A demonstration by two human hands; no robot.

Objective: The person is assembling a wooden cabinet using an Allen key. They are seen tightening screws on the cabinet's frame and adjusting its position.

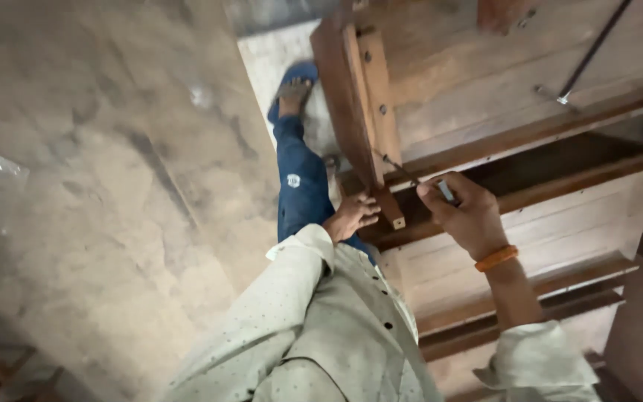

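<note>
Both hands work at a wooden frame (530, 97) seen from my head camera. My right hand (464, 216) is curled into a fist around a screwdriver (418, 181), thumb on top; its thin shaft runs up and left from my knuckles to the side of an upright post (366, 112), where the tip meets the wood. An orange band (496, 258) sits on that wrist. My left hand (351, 216) lies just left of the right, fingers bent and pressed on the post's lower end, near a small pale block (398, 222) at its foot. Above and right of my hands, slats cross the frame, and a dark rod (589, 52) slants over them. Left of my left hand are my jeans leg (301, 186) and blue sandal (292, 85) on the dusty floor (98, 186).
</note>
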